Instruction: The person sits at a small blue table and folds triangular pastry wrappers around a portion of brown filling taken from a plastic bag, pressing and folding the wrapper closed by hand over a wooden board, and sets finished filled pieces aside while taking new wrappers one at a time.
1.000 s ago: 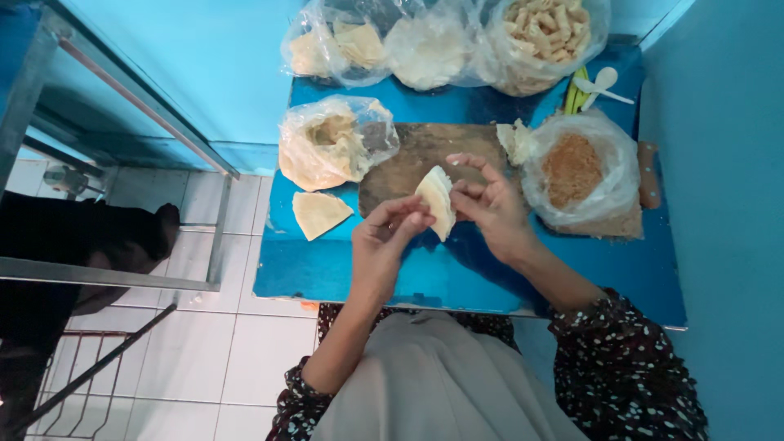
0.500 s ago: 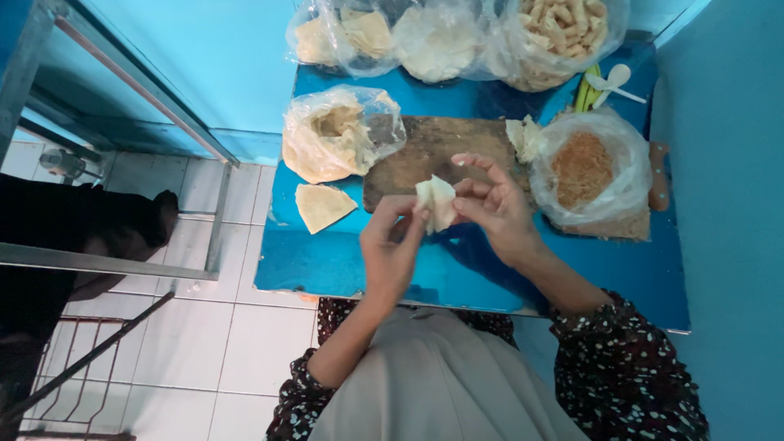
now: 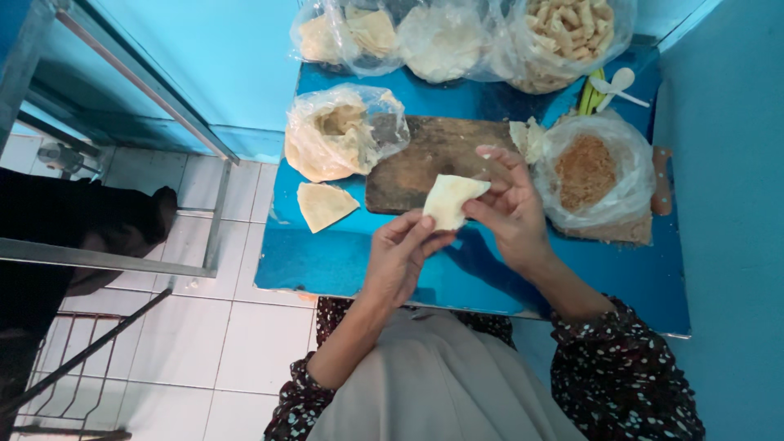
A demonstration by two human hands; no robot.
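Blue table (image 3: 343, 269), wooden board (image 3: 425, 163), white tiled floor (image 3: 180, 343).

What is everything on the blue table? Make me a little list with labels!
left hand: left hand pinches the folded dough piece
right hand: right hand grips the same piece from the other side
below the hands: wooden board on the blue table
left of board: flat dough triangle, bag of dough sheets
right of board: bag of brown filling
far edge: bag of rolled snacks
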